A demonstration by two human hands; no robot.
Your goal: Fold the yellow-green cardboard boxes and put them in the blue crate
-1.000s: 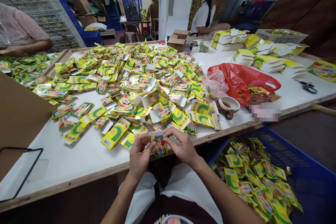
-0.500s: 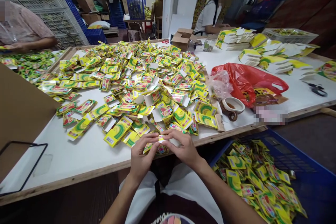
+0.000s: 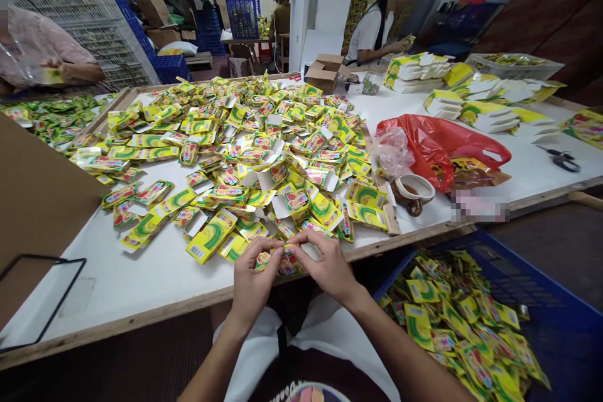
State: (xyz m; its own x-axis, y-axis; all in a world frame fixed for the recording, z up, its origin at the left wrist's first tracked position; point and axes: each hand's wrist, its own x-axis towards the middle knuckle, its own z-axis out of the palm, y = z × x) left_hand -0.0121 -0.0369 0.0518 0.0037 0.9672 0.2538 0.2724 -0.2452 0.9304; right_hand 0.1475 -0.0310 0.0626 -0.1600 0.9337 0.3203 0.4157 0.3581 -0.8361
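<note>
Fingers (image 3: 267, 247) of the left hand (image 3: 252, 282) are curled in, thumb and forefinger pinching the top edge of a small carton (image 3: 284, 262). Fingers (image 3: 307, 240) of the right hand (image 3: 328, 271) close on the same edge from the other side. Fingertips of both hands meet almost at one spot. Both hands grip; neither is open.

Position of the small carton: lower centre of the frame, held just off the near edge of the table (image 3: 141, 282), above the person's lap. It is yellow with a red print on its face, and the hands mostly hide it. Whether its flaps are tucked cannot be told.

Surroundings:
- A wide pile of flat cartons (image 3: 245, 151) in the same yellow-green print covers the middle of the table. Its nearest pieces lie just beyond the fingertips.
- A blue crate (image 3: 541, 301) sits at lower right, below table level, partly filled with folded boxes (image 3: 461, 320).
- A red plastic bag (image 3: 438, 144) lies right of the pile, with a small cup (image 3: 412, 190) just in front of it.
- Scissors (image 3: 560, 160) lie at the far right on the table.
- Stacks of larger flat packs (image 3: 471, 103) are at upper right.
- A brown cardboard sheet (image 3: 32, 201) stands at the left edge.
- A co-worker in a white top (image 3: 372, 31) is seated at the upper centre-right, and another person's sleeve (image 3: 42, 50) shows at upper left.
</note>
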